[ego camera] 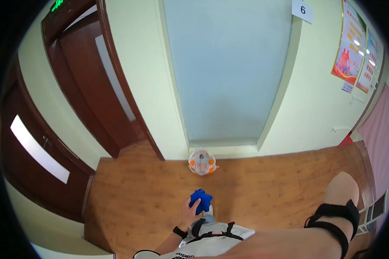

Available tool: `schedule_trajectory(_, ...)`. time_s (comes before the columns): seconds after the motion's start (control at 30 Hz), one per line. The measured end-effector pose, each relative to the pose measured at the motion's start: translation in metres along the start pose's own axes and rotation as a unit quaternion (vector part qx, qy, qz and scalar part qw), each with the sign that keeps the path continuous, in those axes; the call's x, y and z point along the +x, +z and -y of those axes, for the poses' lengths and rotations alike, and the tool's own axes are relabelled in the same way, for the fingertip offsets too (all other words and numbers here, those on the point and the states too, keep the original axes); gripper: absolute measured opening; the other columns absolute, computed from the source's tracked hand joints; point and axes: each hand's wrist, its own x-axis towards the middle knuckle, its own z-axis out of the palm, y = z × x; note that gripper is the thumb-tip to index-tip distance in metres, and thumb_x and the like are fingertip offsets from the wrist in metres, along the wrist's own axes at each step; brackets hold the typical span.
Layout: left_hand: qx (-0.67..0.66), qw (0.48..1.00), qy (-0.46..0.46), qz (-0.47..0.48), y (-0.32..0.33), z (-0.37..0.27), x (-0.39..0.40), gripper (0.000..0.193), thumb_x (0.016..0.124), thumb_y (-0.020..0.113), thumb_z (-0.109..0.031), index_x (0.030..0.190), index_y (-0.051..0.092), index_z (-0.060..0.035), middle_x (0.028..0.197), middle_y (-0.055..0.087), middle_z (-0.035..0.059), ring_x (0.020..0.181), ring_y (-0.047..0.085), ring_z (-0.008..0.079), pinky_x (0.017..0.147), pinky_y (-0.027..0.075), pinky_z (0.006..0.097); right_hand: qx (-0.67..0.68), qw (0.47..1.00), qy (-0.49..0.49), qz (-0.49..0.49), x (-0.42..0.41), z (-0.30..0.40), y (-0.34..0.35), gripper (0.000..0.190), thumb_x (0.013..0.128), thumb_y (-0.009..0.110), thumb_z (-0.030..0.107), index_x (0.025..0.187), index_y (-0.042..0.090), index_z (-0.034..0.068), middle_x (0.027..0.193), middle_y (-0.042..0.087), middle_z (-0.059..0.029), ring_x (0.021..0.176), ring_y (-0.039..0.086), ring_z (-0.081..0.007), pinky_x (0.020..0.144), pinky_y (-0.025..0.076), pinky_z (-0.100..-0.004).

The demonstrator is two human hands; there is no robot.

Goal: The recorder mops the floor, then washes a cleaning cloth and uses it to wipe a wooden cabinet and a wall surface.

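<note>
In front of my body, low in the head view, my left hand (190, 210) grips a blue, pointed, several-lobed soft object (200, 199). Its thumb lies across the near side, and a black band circles the wrist. My right arm stretches out to the right side with black straps around it. Beyond the straps is a bare, rounded shape that seems to be my right hand (342, 187); its fingers cannot be made out. On the floor ahead, against the wall, sits a rounded white object with orange patches (202, 163).
A pale blue recessed panel (228, 71) fills the wall ahead, above the wood-look floor (262, 184). Dark brown doors (84, 77) stand to the left. On the right are wall posters (349, 45), a pink cloth (381, 129) and a white frame (372, 210) near my arm.
</note>
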Motion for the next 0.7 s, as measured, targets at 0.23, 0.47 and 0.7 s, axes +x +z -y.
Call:
schedule_trajectory(0.23,0.032,0.992,0.123,0.002,0.060,-0.042,0.166,0.029,0.078,0.058,-0.024,0.088,0.049,0.0023,0.086,0.045,0.0085,0.079,0.047,0.0193,0.067,0.040,0.0279,-0.124,0.984,-0.128,0.022,0.035,-0.068,-0.130,0.022,0.074,0.050,0.016,0.079,0.049,-0.006,0.072,0.055,-0.0191,0.062,0.056,-0.0323,0.050,0.047,-0.0348)
schedule_trajectory(0.47,0.025,0.994,0.086,0.057,0.123,-0.033,0.263,0.034,0.078,0.059,-0.027,0.090,0.051,0.0041,0.086,0.049,0.0105,0.082,0.048,0.0209,0.072,0.039,0.0296,0.009,0.991,-0.025,-0.130,0.018,-0.127,-0.208,0.012,0.072,0.051,0.006,0.077,0.049,-0.005,0.068,0.055,-0.0149,0.054,0.054,-0.0292,0.044,0.043,-0.0345)
schedule_trajectory(0.7,0.137,0.973,0.184,-0.006,0.182,-0.072,0.340,0.030,0.074,0.059,-0.020,0.091,0.051,0.0031,0.091,0.047,0.0137,0.086,0.043,0.0287,0.077,0.035,0.0349,-0.150,0.929,-0.057,-0.332,-0.061,-0.254,-0.305,0.012,0.078,0.044,0.006,0.066,0.046,0.005,0.061,0.047,-0.0035,0.053,0.042,-0.0135,0.048,0.033,-0.0232)
